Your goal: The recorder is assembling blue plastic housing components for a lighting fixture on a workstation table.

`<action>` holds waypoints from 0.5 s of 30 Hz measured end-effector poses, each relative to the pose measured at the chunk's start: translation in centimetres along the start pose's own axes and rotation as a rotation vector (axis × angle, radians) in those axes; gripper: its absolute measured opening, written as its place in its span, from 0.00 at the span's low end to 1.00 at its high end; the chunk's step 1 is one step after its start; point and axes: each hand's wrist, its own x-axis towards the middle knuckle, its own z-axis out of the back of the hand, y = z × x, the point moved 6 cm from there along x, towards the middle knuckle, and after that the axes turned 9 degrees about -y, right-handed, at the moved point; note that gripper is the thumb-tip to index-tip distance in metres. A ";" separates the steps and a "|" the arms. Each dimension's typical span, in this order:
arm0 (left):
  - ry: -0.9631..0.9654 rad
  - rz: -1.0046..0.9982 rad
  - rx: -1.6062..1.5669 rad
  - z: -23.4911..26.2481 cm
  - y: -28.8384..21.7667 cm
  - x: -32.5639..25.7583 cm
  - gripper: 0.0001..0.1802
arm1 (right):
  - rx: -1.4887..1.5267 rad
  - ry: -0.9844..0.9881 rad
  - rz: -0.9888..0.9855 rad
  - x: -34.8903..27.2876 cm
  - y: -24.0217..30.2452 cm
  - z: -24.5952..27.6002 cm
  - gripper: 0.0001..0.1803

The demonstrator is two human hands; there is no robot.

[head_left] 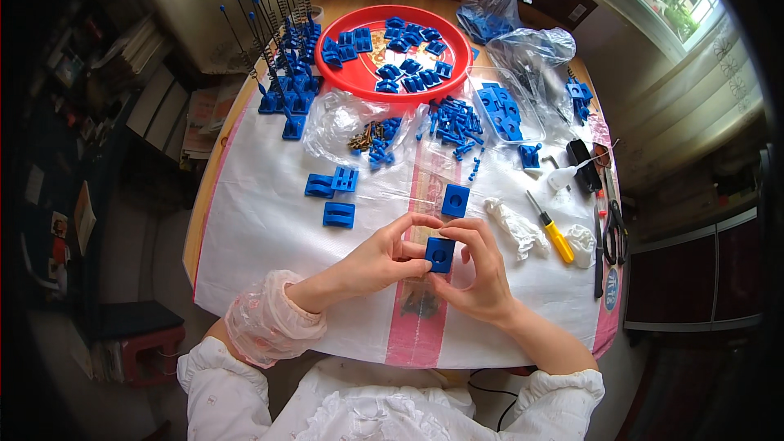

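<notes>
Between my two hands, over the near middle of the table, is a blue square plastic piece with a round recess (440,255). My left hand (371,260) pinches its left side, the thumb on the lower corner. The fingers of my right hand (478,273) curl around its top and right side, thumb below. Just beyond my fingertips lies a similar blue square piece (456,201) with a round hole. To the left are a blue slotted piece (339,215) and two more blue pieces (320,186) touching each other.
A red round tray (331,73) holds many blue parts at the back. Springy rods on blue bases (286,94) stand far left. Blue pegs (457,122) and brass screws (369,137) lie mid-table. On the right are a yellow-handled screwdriver (558,241), scissors (614,233) and a plastic container (518,137).
</notes>
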 end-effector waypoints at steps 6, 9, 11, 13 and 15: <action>-0.017 -0.001 0.024 0.1 0.1 -0.1 0.33 | -0.112 -0.007 0.097 0.4 1.1 0.2 0.30; -0.023 0.001 0.041 0.3 0.1 -0.1 0.34 | -0.131 -0.015 0.121 0.7 1.4 0.4 0.29; -0.028 -0.005 0.085 0.3 0.0 0.0 0.34 | -0.169 -0.019 0.141 0.8 1.8 0.6 0.29; -0.024 -0.002 0.100 0.3 0.0 -0.1 0.34 | -0.185 -0.020 0.152 0.9 2.0 0.7 0.28; -0.026 -0.004 0.102 0.4 0.1 -0.3 0.33 | -0.178 -0.019 0.152 0.9 2.1 0.7 0.27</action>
